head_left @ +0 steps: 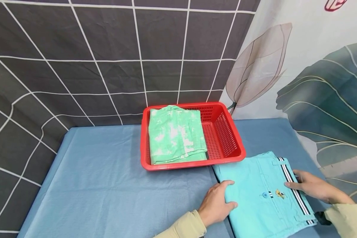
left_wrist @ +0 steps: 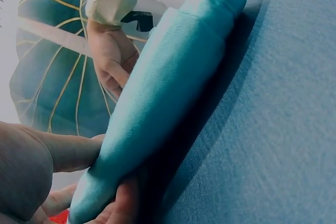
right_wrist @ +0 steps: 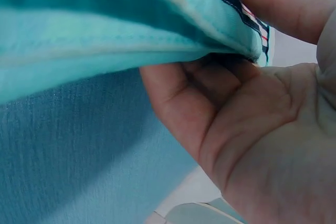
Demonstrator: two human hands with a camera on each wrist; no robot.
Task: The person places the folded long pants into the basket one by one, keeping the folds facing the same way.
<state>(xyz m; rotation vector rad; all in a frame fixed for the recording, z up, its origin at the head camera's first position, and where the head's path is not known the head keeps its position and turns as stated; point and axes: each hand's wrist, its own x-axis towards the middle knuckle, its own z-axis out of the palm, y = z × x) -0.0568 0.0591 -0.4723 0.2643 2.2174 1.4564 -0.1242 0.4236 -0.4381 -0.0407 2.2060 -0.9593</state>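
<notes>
A folded turquoise garment (head_left: 264, 195) lies at the right of the blue-covered table, with a dark and white striped band, a button and a small embroidered emblem on top. My left hand (head_left: 215, 203) grips its left edge. In the left wrist view, fingers of that hand (left_wrist: 79, 150) lie on both sides of the thick folded edge of the garment (left_wrist: 157, 82). At the striped edge, my right hand (head_left: 318, 186) holds the other side. The right wrist view shows the right hand's thumb over the band and its fingers (right_wrist: 178, 93) curled beneath the cloth.
A red plastic basket (head_left: 226, 132) with perforated sides stands at the back of the table, its front corner right by the turquoise garment. Inside, on the left, lies a folded green and white garment (head_left: 177, 135). A dark checked curtain (head_left: 113, 76) hangs behind, with a leaf-patterned cloth (head_left: 309, 99) at right.
</notes>
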